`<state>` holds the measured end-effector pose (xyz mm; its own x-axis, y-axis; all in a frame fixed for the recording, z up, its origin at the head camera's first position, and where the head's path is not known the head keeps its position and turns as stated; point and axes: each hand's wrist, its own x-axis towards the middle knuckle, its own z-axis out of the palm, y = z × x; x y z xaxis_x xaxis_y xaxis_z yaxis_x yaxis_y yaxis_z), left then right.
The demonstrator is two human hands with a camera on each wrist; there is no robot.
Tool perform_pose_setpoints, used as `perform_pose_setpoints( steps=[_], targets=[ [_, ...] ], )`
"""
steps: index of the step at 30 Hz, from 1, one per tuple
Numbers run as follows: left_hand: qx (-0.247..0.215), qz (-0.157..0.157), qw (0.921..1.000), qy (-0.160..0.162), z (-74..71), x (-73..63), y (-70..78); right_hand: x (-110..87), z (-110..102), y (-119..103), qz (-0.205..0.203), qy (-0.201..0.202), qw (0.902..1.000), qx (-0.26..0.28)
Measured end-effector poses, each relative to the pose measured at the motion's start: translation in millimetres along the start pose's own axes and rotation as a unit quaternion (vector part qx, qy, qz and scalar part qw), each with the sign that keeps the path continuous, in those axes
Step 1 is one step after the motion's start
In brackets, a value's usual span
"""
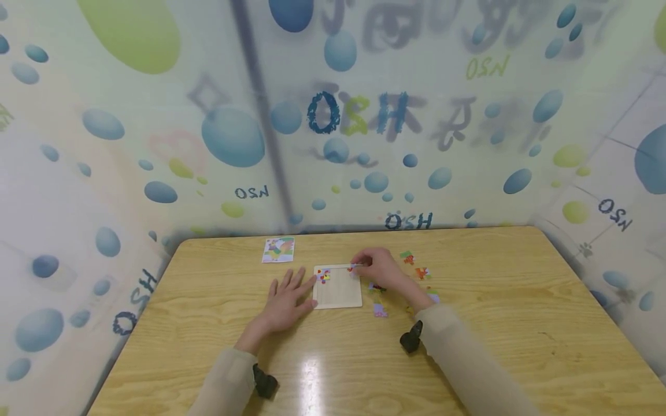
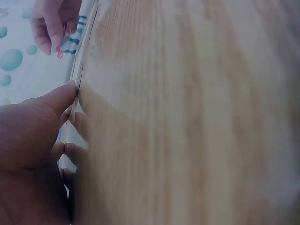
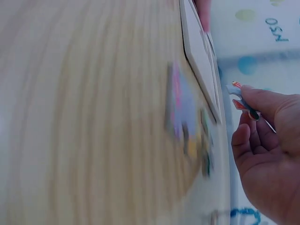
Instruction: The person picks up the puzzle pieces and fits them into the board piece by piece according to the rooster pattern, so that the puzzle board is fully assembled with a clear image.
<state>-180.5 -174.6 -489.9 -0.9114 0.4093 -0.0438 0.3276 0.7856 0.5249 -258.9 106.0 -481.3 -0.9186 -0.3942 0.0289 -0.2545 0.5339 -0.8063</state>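
A pale wooden puzzle tray (image 1: 338, 292) lies on the table, with joined jigsaw pieces (image 1: 323, 275) in its upper left corner. Over the tray's upper right corner, my right hand (image 1: 382, 270) pinches a jigsaw piece (image 3: 239, 98) between thumb and fingers. That piece is held clear of the tray in the right wrist view. My left hand (image 1: 285, 303) rests flat with spread fingers at the tray's left side, its thumb and a fingertip touching the edge. Loose jigsaw pieces lie right of the tray, among them a purple one (image 1: 380, 311); the right hand and forearm cover some.
A square picture card (image 1: 278, 250) lies near the table's back edge, left of the tray. More loose pieces, such as an orange one (image 1: 422, 273), are scattered at the right. The wooden table (image 1: 208, 294) meets a patterned curtain (image 1: 364, 173) behind.
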Motion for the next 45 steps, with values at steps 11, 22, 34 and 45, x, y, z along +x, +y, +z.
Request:
perform_pose_setpoints(
  steps=[11, 22, 34, 45],
  targets=[
    [0.01, -0.012, 0.9998, -0.015, 1.6, 3.3, 0.7, 12.2, 31, -7, 0.002, 0.001, 0.9997, 0.023],
    [0.0, -0.004, 1.0, -0.005, 5.0, 4.4, -2.8, 16.9, 45, -9, -0.004, 0.024, 0.9995, 0.018],
    [0.007, -0.006, 1.0, -0.002, -0.5, 0.3, 1.0, 22.5, 53, -11, -0.036, 0.013, 0.9975, -0.058],
    [0.003, 0.009, 0.9999, 0.01, 1.6, -0.1, -1.0, 23.4, 56, -14, -0.016, 0.01, 0.998, -0.06]
  ],
)
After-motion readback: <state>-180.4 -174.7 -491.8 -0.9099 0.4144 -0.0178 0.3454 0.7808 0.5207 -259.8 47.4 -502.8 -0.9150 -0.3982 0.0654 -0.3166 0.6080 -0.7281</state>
